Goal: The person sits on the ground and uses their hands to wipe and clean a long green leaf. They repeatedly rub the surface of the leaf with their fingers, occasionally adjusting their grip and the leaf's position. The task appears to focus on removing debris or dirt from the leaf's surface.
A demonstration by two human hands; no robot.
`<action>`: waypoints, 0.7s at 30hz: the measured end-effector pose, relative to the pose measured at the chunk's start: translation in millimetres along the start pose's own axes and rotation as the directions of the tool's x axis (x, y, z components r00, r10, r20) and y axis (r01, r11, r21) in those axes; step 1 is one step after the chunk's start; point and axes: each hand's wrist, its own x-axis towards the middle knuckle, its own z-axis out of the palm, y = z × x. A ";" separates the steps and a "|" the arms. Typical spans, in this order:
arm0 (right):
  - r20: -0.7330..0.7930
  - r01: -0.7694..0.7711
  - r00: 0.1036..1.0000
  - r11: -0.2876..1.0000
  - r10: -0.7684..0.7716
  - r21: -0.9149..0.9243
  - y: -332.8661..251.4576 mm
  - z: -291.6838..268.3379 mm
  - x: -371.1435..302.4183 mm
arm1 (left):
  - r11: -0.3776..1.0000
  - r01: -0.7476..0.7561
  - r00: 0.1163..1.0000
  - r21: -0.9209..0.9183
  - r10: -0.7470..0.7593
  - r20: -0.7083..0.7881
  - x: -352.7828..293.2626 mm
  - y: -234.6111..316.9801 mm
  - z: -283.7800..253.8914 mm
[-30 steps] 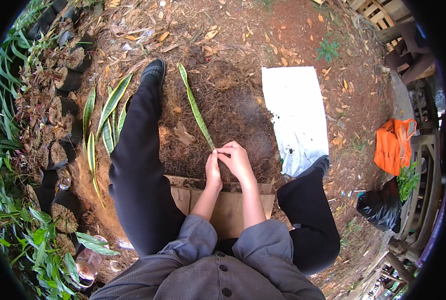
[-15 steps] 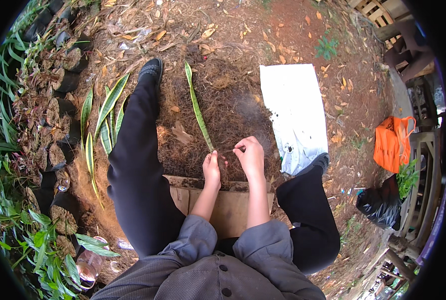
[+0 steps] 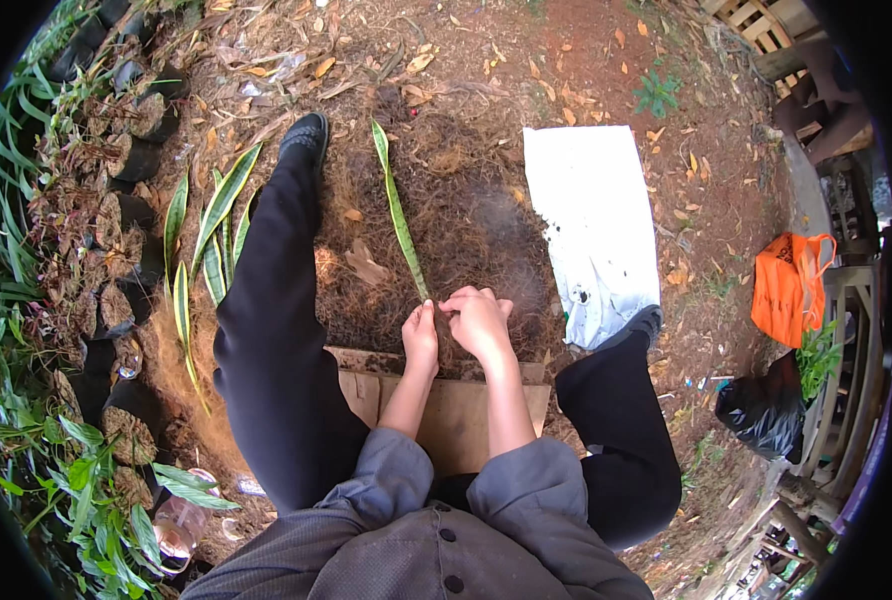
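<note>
A long green snake plant leaf (image 3: 398,212) with yellow edges stretches away from me over dark soil mixed with brown fibre (image 3: 466,200). My left hand (image 3: 421,338) is closed around its near, narrow end. Just right of that end, my right hand (image 3: 480,322) has its fingers bent together in a pinch, close beside the left fingers. Whatever lies between the right fingertips is too small or hidden to make out. Under my forearms is a brown cardboard piece (image 3: 456,425), between my legs.
More snake plant leaves (image 3: 224,215) lie left of my left leg. A white sack (image 3: 596,220) is spread at right, my right shoe on its near end. Farther right sit an orange bag (image 3: 788,290) and a black plastic bag (image 3: 764,408). Black planting bags (image 3: 131,425) line the left.
My right hand has moved left, closer to the leaf's near end and my left hand. The left hand keeps its hold on the leaf, nearly still.
</note>
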 end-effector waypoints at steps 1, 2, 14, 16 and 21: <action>0.025 0.013 1.000 1.000 -0.013 -0.018 3.9 2.4 -0.3 | 1.000 -0.001 1.000 -0.014 0.002 0.022 -1.8 3.3 2.0; 0.038 0.062 0.997 0.998 -0.062 -0.004 7.4 5.7 0.4 | 1.000 0.004 0.999 -0.026 -0.003 0.034 -3.9 8.6 2.8; -0.127 -0.103 0.979 0.922 0.160 0.373 25.5 8.1 1.3 | 0.998 0.067 0.994 -0.008 -0.066 0.091 -10.8 25.2 17.4; -0.017 -0.138 0.984 0.829 0.175 0.542 25.1 11.9 5.1 | 0.993 0.091 0.991 -0.081 -0.083 0.100 -11.8 24.9 15.7; -0.077 -0.055 0.994 0.964 0.078 0.259 11.0 14.1 1.6 | 0.991 0.060 0.997 -0.121 -0.053 0.060 -7.5 14.7 6.9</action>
